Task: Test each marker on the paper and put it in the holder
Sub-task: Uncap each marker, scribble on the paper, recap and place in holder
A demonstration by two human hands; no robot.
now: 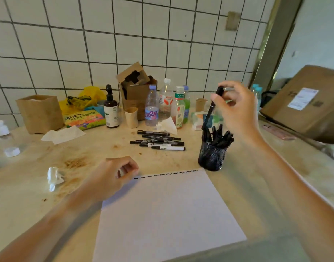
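Note:
A white sheet of paper [166,210] lies on the counter in front of me, with a row of short black squiggles along its far edge. Just past its far right corner stands a black mesh holder [212,156], holding several black markers. My right hand [236,108] pinches the top of a black marker [211,108] that hangs tilted, its lower end at the holder's mouth. My left hand [115,173] rests curled on the paper's far left corner, fingers closed with nothing visible in them. Several loose markers [158,140] lie in a pile behind the paper.
Plastic bottles [166,104], a brown pump bottle [111,108], paper cups, cardboard boxes and a paper bag [40,112] line the tiled wall. Crumpled tissue [54,177] lies left of my left hand. A large cardboard box [306,103] and a phone [278,132] sit at right.

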